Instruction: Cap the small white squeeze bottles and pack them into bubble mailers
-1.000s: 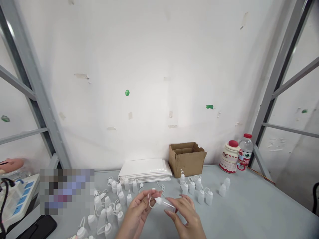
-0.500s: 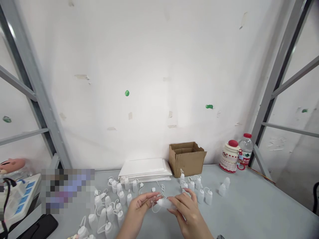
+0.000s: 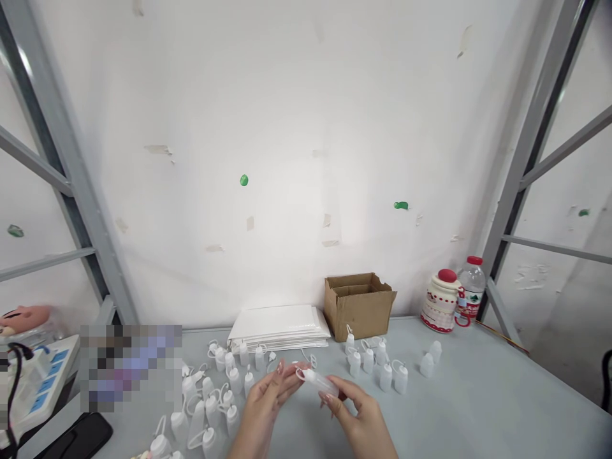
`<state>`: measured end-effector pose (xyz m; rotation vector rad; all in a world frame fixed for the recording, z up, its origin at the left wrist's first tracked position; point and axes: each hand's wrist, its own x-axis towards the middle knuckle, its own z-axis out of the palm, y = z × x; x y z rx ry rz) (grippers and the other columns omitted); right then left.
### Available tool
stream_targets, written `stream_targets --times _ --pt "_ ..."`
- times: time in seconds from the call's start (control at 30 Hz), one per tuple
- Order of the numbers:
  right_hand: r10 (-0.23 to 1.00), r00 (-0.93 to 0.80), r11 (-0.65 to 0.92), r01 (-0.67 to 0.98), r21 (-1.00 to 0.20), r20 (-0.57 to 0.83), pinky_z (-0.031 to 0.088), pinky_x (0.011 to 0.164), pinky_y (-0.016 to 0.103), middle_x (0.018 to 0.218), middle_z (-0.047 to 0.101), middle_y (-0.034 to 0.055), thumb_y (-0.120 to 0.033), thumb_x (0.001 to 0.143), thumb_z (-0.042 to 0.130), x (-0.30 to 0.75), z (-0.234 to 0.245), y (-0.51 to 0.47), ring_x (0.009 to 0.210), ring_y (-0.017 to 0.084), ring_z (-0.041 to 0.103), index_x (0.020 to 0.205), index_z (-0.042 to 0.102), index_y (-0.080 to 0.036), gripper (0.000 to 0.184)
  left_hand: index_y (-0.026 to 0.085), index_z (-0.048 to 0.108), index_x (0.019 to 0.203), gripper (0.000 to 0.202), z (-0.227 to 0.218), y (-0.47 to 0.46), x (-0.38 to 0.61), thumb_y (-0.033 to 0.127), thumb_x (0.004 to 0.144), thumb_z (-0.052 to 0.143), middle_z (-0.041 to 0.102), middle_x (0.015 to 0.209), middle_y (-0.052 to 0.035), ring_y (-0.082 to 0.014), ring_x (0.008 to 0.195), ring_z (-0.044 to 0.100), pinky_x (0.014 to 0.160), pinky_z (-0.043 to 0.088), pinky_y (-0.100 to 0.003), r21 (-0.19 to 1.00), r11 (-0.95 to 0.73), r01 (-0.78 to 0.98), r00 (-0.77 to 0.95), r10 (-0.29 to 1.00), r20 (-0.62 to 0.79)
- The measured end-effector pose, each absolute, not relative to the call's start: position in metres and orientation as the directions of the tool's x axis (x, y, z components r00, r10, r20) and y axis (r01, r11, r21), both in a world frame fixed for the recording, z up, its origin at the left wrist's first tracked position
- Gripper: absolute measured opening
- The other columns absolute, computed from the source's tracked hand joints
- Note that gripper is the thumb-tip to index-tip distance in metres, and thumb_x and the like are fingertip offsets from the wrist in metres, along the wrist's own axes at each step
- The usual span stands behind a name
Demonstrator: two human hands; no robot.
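Small translucent plastic bottle (image 3: 321, 384), w/ white top & thin looped strap, was held just above the bench (image 3: 459, 414), front & ctr. It lay tilted, nearly on its side, top pointing L. & base R. The R hand (image 3: 358, 413) had it pinched btwn thumb & fingers around the lower body. The L hand (image 3: 268, 398) was at the top end, its thumb & fingers parted, fingertips right behind the strap; couldn't tell if they touched it.

To the L. of the hands stood a loose crowd of similar bottles (image 3: 211, 412), many w/ looped straps. Beyond the R hand was a smaller group of strapped bottles (image 3: 386, 377); farther R., two bottles w/o visible straps (image 3: 427, 365) stood close together.

At the back, against the wall (image 3: 287, 127), were a stack of flat white sheets (image 3: 275, 325) &, just R. of it, an open cardboard box (image 3: 358, 317). Back R. corner: a cream jar w/ red lid (image 3: 437, 303), beside a clear bottle w/ red cap (image 3: 472, 280).

Far L.: a white power strip (image 3: 50, 376) w/ blue-marked sockets, a black phone-like slab (image 3: 79, 438) nr the front edge, & a pixelated patch btwn. Gray metal posts framed both sides; the wall had tape scraps & green bits (image 3: 244, 180).
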<state>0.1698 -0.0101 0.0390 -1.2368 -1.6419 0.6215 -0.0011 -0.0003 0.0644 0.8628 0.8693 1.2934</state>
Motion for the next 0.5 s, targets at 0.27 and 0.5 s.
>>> stream_targets --times 0.27,0.5 --pt "0.932 0.107 0.295 0.337 -0.894 0.348 0.049 0.065 0.028 0.069 0.07 0.0036 -0.054 0.069 0.059 0.162 0.031 -0.011 0.066 0.021 0.062 0.085 0.072 -0.022 0.038 0.012 0.073 0.071 0.038 0.066 0.0 0.002 0.045 0.051 0.076 0.074 0.083 -0.0138 -0.0302 0.091 0.065 0.097 0.041 -0.043 0.874 0.104 -0.474 0.05 0.995 -0.091" --pt "0.866 0.118 0.417 0.368 -0.831 0.486 0.048 0.069 0.028 0.071 0.071 0.0032 -0.06 0.069 0.055 0.155 0.028 -0.013 0.066 0.02 0.062 0.082 0.071 -0.024 0.041 0.015 0.073 0.063 0.034 0.065 0.001 -0.003 0.048 0.055 0.071 0.074 0.082 -0.0116 -0.0288 0.091 0.064 0.089 0.046 -0.038 0.956 0.021 -0.293 -0.014 1.0 -0.026"
